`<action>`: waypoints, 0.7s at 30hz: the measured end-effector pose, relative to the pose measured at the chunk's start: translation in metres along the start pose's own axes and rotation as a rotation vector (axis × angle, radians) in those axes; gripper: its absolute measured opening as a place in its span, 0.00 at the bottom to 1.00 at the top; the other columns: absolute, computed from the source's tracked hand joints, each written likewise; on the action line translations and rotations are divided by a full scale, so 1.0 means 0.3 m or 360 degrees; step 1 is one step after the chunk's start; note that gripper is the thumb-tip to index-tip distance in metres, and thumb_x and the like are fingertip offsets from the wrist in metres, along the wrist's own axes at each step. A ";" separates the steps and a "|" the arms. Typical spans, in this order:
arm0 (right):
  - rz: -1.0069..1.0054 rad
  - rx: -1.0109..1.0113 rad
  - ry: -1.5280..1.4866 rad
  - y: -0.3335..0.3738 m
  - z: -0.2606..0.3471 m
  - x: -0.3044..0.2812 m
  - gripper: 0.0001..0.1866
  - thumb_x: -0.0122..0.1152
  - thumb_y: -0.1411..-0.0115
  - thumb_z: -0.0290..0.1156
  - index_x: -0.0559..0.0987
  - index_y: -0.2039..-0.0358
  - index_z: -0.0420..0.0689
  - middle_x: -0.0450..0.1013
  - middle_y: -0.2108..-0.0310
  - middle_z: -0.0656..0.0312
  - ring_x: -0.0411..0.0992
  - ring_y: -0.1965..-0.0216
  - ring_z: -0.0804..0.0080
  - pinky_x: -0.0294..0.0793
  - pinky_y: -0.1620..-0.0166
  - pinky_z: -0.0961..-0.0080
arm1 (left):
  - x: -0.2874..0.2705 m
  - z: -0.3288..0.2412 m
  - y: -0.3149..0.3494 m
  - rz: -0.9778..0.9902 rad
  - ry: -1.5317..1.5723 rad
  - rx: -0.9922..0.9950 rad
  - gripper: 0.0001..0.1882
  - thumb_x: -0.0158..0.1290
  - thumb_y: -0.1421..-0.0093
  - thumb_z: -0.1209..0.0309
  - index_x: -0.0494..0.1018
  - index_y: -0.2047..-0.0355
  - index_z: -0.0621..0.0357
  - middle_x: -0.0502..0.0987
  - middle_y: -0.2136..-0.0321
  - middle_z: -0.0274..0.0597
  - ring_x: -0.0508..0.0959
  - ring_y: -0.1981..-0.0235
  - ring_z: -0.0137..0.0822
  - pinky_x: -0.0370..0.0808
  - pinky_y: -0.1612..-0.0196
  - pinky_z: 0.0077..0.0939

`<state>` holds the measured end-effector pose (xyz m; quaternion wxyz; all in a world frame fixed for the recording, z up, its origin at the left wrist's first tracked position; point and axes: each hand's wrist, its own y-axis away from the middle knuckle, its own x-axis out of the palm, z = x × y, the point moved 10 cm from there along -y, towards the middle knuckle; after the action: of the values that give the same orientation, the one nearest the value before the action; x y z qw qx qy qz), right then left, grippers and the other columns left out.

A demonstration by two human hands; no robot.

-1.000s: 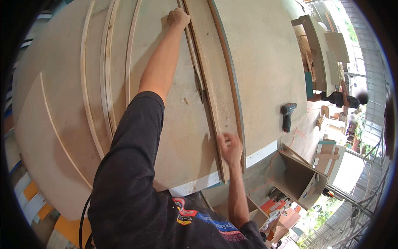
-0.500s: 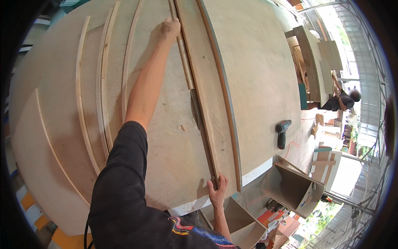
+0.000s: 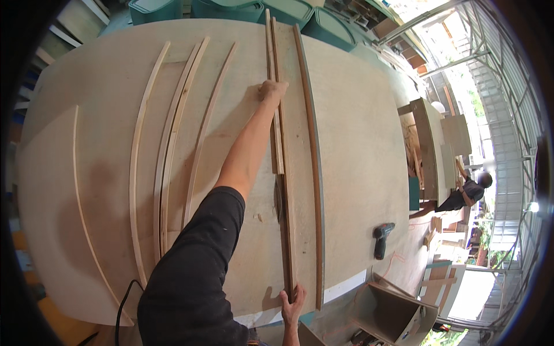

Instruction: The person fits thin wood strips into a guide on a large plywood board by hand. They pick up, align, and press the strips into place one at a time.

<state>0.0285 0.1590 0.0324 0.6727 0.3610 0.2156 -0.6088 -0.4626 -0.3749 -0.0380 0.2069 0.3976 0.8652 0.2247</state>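
A long wooden board (image 3: 301, 202) with raised strips along its sides lies lengthwise on the big work table. My left hand (image 3: 273, 91) is closed around the narrow wooden strip (image 3: 279, 153) along the board's left side, toward the far end. That strip stops partway down, and a dark sliver (image 3: 279, 199) shows below its end. At the near end, my right hand (image 3: 293, 304) grips the left edge strip of the board, thumb on one side and fingers on the other. Small wood chips (image 3: 258, 218) lie left of the board.
Several thin wooden strips (image 3: 136, 150) lie on the table (image 3: 358, 144) at left. A cordless drill (image 3: 381, 239) lies at right. Green bins (image 3: 228, 10) stand beyond the far edge, an open cabinet box (image 3: 389, 311) at lower right. Another person (image 3: 468, 193) works at the far right.
The view has shifted, so the table's far edge and the green bins now show. Both hands keep about the same places on the wood.
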 end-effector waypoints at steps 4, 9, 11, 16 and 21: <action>-0.0003 0.0022 -0.0004 0.007 -0.006 0.001 0.33 0.71 0.43 0.40 0.71 0.41 0.39 0.65 0.50 0.51 0.65 0.47 0.56 0.64 0.44 0.64 | 0.022 0.007 -0.072 -0.0037 -0.0039 -0.0002 0.29 0.59 0.43 0.63 0.69 0.47 0.74 0.69 0.44 0.66 0.77 0.46 0.52 0.80 0.46 0.37; -0.0029 -0.0041 -0.0034 0.007 -0.022 -0.006 0.34 0.72 0.44 0.39 0.71 0.41 0.37 0.65 0.49 0.50 0.66 0.47 0.55 0.66 0.45 0.62 | -0.016 -0.083 -0.136 0.0039 0.0295 0.0229 0.33 0.57 0.43 0.67 0.61 0.42 0.77 0.66 0.43 0.68 0.72 0.42 0.56 0.72 0.39 0.45; 0.0006 -0.0104 -0.0087 -0.017 -0.017 0.004 0.34 0.72 0.44 0.40 0.71 0.41 0.37 0.66 0.49 0.50 0.66 0.48 0.55 0.66 0.45 0.61 | -0.254 -0.129 -0.171 -0.0318 0.0464 0.0365 0.32 0.57 0.44 0.70 0.61 0.43 0.76 0.68 0.47 0.66 0.73 0.44 0.56 0.72 0.42 0.46; -0.0078 0.0022 -0.0170 0.043 -0.037 -0.013 0.32 0.69 0.41 0.41 0.71 0.42 0.36 0.67 0.50 0.50 0.67 0.47 0.55 0.67 0.44 0.61 | -0.519 -0.150 0.404 -0.0499 -0.0165 0.1176 0.24 0.55 0.47 0.74 0.64 0.50 0.68 0.71 0.57 0.60 0.77 0.53 0.47 0.75 0.51 0.43; -0.0019 -0.0066 -0.0251 0.050 -0.032 -0.027 0.33 0.68 0.40 0.43 0.71 0.41 0.35 0.68 0.47 0.49 0.67 0.45 0.55 0.65 0.42 0.61 | -0.885 0.190 0.620 -0.0379 -0.0040 0.0598 0.17 0.51 0.43 0.77 0.66 0.54 0.67 0.78 0.70 0.50 0.82 0.76 0.37 0.79 0.75 0.31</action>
<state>0.0433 0.1716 0.0354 0.6914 0.2965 0.1766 -0.6347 -0.1624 -0.4610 0.0661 0.1650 0.3270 0.9301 0.0285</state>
